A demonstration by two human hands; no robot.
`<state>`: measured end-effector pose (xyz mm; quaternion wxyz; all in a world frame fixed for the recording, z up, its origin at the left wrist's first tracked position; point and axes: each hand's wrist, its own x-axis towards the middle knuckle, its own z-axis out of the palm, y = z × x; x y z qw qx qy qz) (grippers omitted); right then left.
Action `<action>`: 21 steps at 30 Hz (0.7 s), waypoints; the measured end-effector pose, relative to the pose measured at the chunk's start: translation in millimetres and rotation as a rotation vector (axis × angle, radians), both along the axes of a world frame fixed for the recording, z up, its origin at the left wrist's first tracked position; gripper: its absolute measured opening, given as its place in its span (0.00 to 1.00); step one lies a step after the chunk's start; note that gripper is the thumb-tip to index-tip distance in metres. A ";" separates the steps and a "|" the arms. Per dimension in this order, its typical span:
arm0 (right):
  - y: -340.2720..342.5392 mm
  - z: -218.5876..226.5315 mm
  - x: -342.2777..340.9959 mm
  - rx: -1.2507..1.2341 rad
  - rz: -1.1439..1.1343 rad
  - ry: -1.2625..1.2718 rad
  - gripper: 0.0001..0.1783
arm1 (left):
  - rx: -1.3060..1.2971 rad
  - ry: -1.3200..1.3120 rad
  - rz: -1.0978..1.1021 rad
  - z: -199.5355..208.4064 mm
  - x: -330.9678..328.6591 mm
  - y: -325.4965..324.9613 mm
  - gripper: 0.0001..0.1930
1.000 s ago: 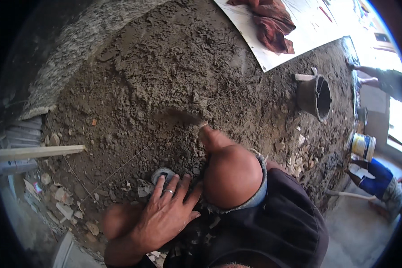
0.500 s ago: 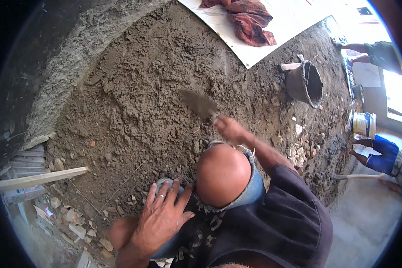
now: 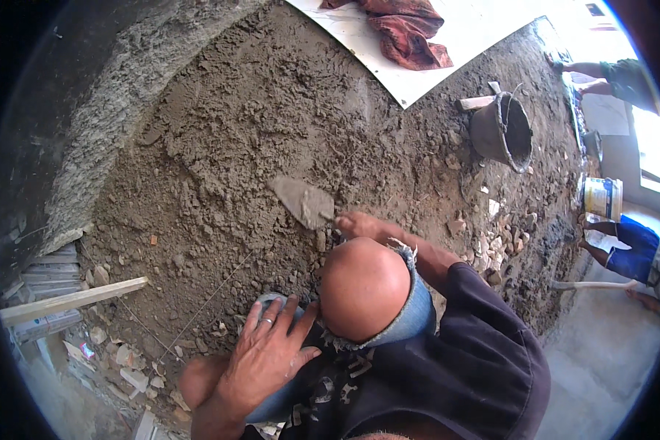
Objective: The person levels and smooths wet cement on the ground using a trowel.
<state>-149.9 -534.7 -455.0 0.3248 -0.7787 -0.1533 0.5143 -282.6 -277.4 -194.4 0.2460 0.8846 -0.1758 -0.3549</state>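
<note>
At the far left, a rough grey concrete wall face (image 3: 99,132) borders a wide ground of brown, lumpy, damp earth-like material (image 3: 220,132). Nearer on the left, a pale, straight wooden strip (image 3: 77,299) crosses in front of a stack of flat grey slabs (image 3: 51,273), with pale broken rubble (image 3: 132,378) scattered on its near side. A thin, pale string (image 3: 214,295) runs across the ground to the right of the strip.

Next comes the left hand (image 3: 268,352), open, back upward, its fingers spread between the person's knees and nothing gripped. The grey, pointed metal trowel (image 3: 301,202) lies flat-looking near the middle, low over the ground; whether its blade touches cannot be told. Just right of the blade, the right hand (image 3: 356,224) is closed around its handle, beyond the bare right knee (image 3: 367,286).

Far and right of the trowel, a crumpled dark-red cloth (image 3: 411,37) lies on a flat white sheet (image 3: 469,55). Farther right are a round black bucket (image 3: 490,136), pale stones (image 3: 495,253) nearer, a white-and-yellow tub (image 3: 601,198), and a co-worker in blue shorts (image 3: 636,249).
</note>
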 end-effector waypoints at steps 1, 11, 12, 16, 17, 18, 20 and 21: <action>-4.5 0.5 2.2 -0.002 -0.002 -0.002 0.23 | 0.011 0.006 0.007 -4.2 1.2 0.0 0.33; -111.8 31.1 87.0 -0.151 0.726 -0.706 0.19 | 0.017 0.027 0.002 -3.6 5.6 -2.5 0.33; -106.6 33.8 96.0 -0.234 0.789 -0.692 0.19 | 0.018 0.029 0.002 -4.5 6.4 -2.5 0.33; -97.5 30.8 158.6 -0.493 0.827 -0.718 0.21 | 0.023 0.017 0.036 -4.2 13.8 -4.1 0.33; -102.1 32.1 171.9 -0.459 0.776 -0.769 0.20 | 0.038 0.019 0.041 -3.4 14.1 -3.7 0.33; -107.3 34.1 184.7 -0.460 0.737 -0.761 0.20 | 0.038 0.021 0.039 -3.1 13.8 -3.6 0.33; -124.2 36.1 212.9 -0.406 0.696 -0.823 0.19 | 0.056 0.022 0.050 -2.5 13.4 -4.1 0.33; -140.9 36.1 223.3 -0.357 0.692 -0.888 0.19 | 0.051 0.017 0.049 -2.6 13.5 -5.2 0.33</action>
